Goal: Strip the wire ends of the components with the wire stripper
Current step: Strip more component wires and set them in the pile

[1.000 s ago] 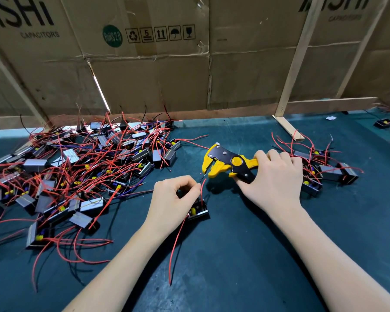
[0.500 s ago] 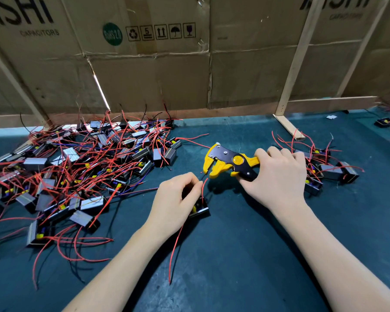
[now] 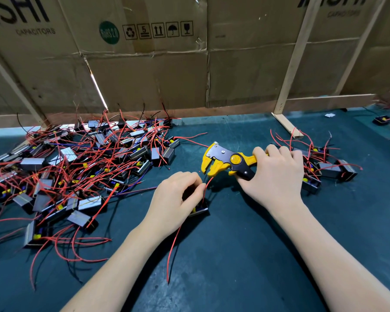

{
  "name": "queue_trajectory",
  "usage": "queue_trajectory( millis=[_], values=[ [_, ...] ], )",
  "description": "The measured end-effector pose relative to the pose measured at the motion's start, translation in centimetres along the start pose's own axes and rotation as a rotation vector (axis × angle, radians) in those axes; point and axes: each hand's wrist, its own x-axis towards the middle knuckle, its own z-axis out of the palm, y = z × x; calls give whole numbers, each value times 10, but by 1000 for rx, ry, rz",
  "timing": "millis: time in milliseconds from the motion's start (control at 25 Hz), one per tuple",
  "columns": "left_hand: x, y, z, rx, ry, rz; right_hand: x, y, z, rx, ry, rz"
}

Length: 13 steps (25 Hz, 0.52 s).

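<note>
My right hand (image 3: pixel 274 174) grips the handles of a yellow and black wire stripper (image 3: pixel 225 162), its jaws pointing left and down. My left hand (image 3: pixel 176 199) holds a small black component (image 3: pixel 199 209) on the dark green mat and pinches one of its red wires (image 3: pixel 208 183). That wire's tip rises to the stripper's jaws. A second red wire (image 3: pixel 173 251) from the same component trails toward me. Most of the component is hidden under my fingers.
A big heap of grey and black components with red wires (image 3: pixel 77 172) covers the mat's left side. A smaller group of components (image 3: pixel 324 167) lies behind my right hand. Cardboard walls (image 3: pixel 167 70) and a wooden brace (image 3: pixel 287 126) close off the back.
The stripper and my right hand have stayed nearly in place. My left hand has lifted the red wire's end closer to the jaws.
</note>
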Motion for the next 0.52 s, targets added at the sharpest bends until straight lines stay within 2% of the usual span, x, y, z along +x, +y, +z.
queue_trajectory(
  millis=[280,520],
  values=[
    [0,1,0,6,3,-3,1,2,-3,11,-22,-21],
    [-1,2,-1,3,15,-3,3,0,-7,30,-138,-27]
  ],
)
